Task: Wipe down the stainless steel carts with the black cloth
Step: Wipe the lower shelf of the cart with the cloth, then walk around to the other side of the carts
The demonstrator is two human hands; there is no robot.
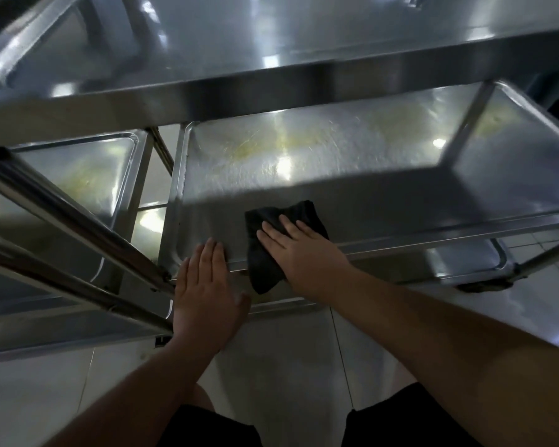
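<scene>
right hand [299, 250]: flat, palm down on the black cloth [271, 246], fingers straight and slightly spread, pointing toward 11 o'clock; presses the cloth onto the shelf, no curl round it.
left hand [207, 285]: flat, fingers straight and close together, pointing to 12 o'clock; fingertips rest on the near rim of the shelf, holds nothing.
arms: both bare forearms reach in from the bottom of the view, left from 7 o'clock, right from 4 o'clock.
black cloth: crumpled, dark, partly under the right hand; upper part lies on the shelf surface, lower end hangs over the near rim toward 6 o'clock. Just at 3 o'clock of the left hand, not touching it.
middle shelf [352, 175]: stainless steel tray of the cart, raised rim, scratched, yellowish stains at the far side toward 12 o'clock, light glare spots; near half in shadow.
top shelf [271, 59]: steel, shiny, overhangs at 12 o'clock.
second cart [78, 169]: at 9 o'clock, steel tray with yellowish marks, tube frame in front.
floor [288, 366]: pale tiles at 6 o'clock.
</scene>
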